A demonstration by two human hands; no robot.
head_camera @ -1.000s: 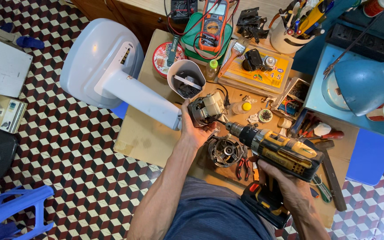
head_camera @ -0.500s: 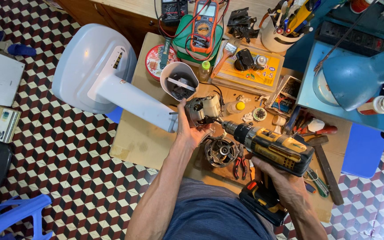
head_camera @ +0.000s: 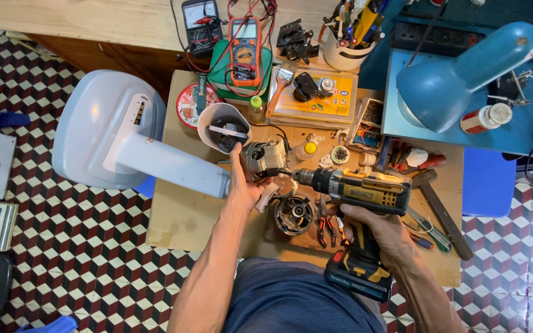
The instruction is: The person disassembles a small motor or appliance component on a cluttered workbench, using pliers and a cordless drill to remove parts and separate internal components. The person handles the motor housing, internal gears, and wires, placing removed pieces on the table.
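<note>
Just right of the pale grey fan stand, lying tipped across the wooden workbench, the left hand is gripping a small fan motor, fingers clenched around its body. The right hand is grasping the handle of a yellow-and-black cordless drill, its chuck pointing at the motor from the side away from the stand. To do this well, I judge the bit should be sitting square on the fastener, with gentle trigger pressure and the left hand bracing against twist. The motor is showing coppery windings and bare metal laminations, with thin wires trailing. Another round motor part is lying just below it, farther from the stand.
</note>
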